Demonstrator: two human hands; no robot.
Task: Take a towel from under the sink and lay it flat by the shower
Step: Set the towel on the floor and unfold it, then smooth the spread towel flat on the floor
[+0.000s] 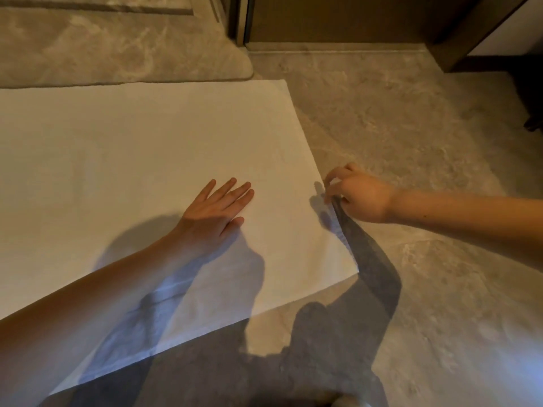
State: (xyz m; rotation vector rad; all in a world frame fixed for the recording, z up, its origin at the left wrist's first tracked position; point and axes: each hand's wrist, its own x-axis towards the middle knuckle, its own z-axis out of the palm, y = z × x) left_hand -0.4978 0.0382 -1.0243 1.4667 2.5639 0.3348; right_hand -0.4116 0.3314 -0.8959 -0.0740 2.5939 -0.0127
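Note:
A large white towel (141,154) lies spread flat on the marble floor, running off the left edge of the view. Its far edge lies along the raised shower threshold (123,63). My left hand (217,207) rests palm down on the towel, fingers spread and straight. My right hand (357,195) pinches the towel's right edge between thumb and fingers, lifting that edge slightly off the floor.
Beige marble floor (411,142) extends to the right of the towel. A dark door frame (241,19) and brown wall panel (338,19) stand at the back. A dark cabinet edge (470,39) and a dark object (533,107) are at the far right.

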